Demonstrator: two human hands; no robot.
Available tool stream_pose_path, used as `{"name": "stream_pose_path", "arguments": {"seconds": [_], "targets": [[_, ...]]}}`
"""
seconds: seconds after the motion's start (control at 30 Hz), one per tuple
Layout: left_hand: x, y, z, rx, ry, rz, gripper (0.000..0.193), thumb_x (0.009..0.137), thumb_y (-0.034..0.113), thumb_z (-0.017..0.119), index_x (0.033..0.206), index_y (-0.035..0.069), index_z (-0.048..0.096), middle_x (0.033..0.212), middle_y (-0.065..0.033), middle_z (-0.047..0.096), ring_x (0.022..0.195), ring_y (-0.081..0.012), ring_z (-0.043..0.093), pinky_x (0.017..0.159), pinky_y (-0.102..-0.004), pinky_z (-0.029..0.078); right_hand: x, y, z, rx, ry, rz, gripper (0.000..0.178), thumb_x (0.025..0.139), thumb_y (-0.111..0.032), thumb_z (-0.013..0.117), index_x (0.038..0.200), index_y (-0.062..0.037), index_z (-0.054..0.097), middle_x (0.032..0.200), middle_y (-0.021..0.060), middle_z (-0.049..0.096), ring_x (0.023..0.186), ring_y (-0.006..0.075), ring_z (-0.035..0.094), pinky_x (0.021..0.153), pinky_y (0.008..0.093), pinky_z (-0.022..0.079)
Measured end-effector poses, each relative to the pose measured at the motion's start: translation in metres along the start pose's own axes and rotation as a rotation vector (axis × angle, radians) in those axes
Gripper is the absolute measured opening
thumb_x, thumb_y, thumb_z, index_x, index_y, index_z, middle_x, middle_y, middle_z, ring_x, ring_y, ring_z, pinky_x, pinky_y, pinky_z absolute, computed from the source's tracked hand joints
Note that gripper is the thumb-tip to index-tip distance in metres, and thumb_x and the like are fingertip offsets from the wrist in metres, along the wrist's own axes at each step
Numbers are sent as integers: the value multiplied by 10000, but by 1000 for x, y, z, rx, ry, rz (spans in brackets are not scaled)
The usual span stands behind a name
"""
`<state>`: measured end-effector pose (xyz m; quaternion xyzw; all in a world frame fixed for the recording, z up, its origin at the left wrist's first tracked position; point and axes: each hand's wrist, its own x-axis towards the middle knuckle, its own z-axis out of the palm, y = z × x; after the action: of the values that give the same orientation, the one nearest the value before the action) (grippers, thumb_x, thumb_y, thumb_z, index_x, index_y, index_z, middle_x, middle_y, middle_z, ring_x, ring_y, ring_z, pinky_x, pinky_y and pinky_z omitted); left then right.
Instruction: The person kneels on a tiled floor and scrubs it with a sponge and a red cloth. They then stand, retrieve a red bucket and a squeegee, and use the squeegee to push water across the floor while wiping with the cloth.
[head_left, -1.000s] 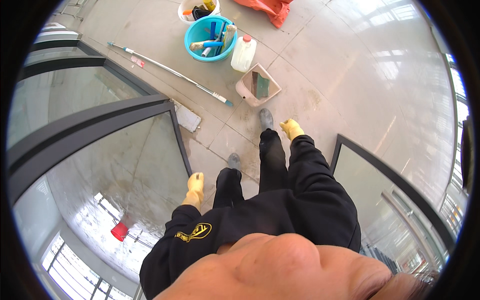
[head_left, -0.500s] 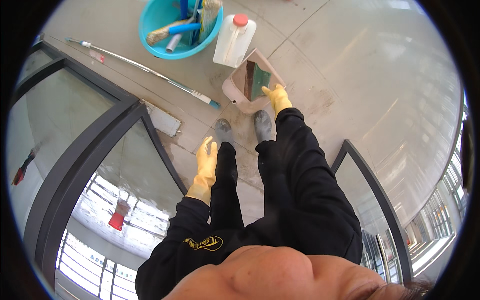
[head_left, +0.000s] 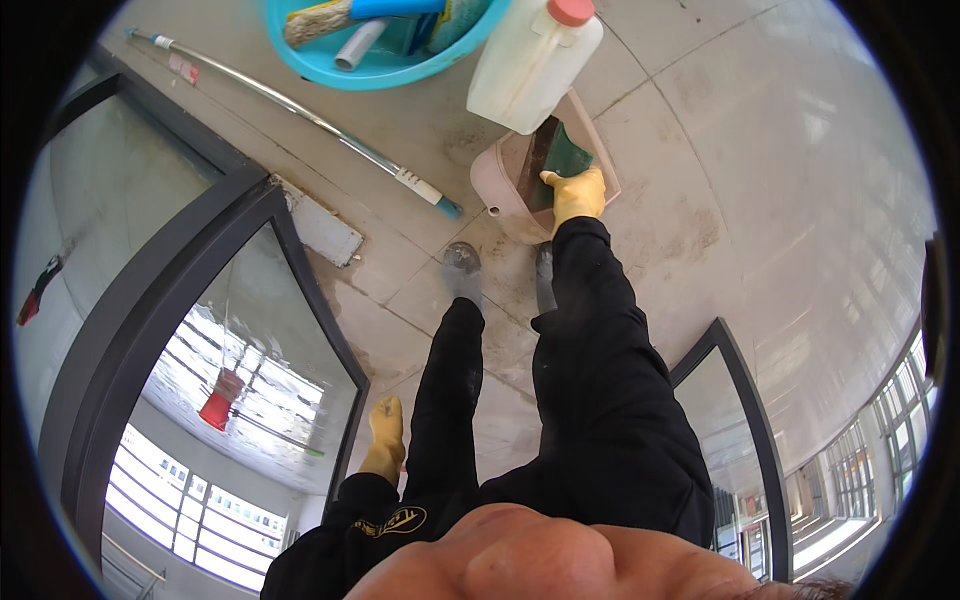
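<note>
Down at the left, the left hand (in a yellow glove) hangs by the thigh, fingers loose, holding nothing. Further right, the right hand reaches into the pink bucket, fingers closed on the green scrubber, beside the white jug.

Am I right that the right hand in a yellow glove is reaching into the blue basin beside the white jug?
Not quite. In the head view the right hand in its yellow glove reaches into the pale pink bucket, not the blue basin. The bucket does sit beside the white jug; the basin lies farther off, holding brushes.
</note>
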<state>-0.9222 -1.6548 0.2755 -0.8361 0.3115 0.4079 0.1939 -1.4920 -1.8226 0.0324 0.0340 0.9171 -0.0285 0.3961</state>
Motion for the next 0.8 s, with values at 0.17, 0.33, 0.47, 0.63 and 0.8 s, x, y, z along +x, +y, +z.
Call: {"name": "stream_pose_path", "arguments": {"seconds": [0.17,0.33,0.47,0.63,0.8], "targets": [[-43,-6,-11,-16,-80,-37,401,1036,267,732,1323,-13,727,1275,-174,751,1205,-289,699,1052,-421,537,6,23,-27,121,-170,-303,555,860,-502,874,1196,-68,793,1156,204,811,1121,391,763,949,485,589],[-104,-29,-38,-54,-60,0,426,1024,312,732,1318,5,734,1311,-221,732,1239,-349,689,1065,-446,538,-54,40,-135,185,14,-499,492,926,-490,781,1210,-87,789,1126,205,809,1099,426,746,945,504,575],[-149,-96,-42,210,6,181,463,999,407,701,1236,17,776,1319,-279,719,1241,-454,667,1075,-505,531,-114,74,-247,-159,53,-579,504,918,-483,776,1185,-56,796,1159,254,786,1153,455,723,986,536,567],[-227,-185,9,119,125,271,457,1014,418,643,1186,18,783,1277,-287,728,1192,-489,668,1046,-539,529,-156,99,-332,-325,-26,-627,468,897,-421,815,1143,-23,792,1099,261,793,1097,454,743,953,528,586],[-293,-199,57,-161,64,56,460,1007,412,627,1157,4,778,1245,-296,731,1172,-494,674,1029,-543,527,-200,73,-384,-493,-49,-757,451,895,-378,865,1173,-30,794,1095,231,812,1073,419,773,932,484,608]]}}
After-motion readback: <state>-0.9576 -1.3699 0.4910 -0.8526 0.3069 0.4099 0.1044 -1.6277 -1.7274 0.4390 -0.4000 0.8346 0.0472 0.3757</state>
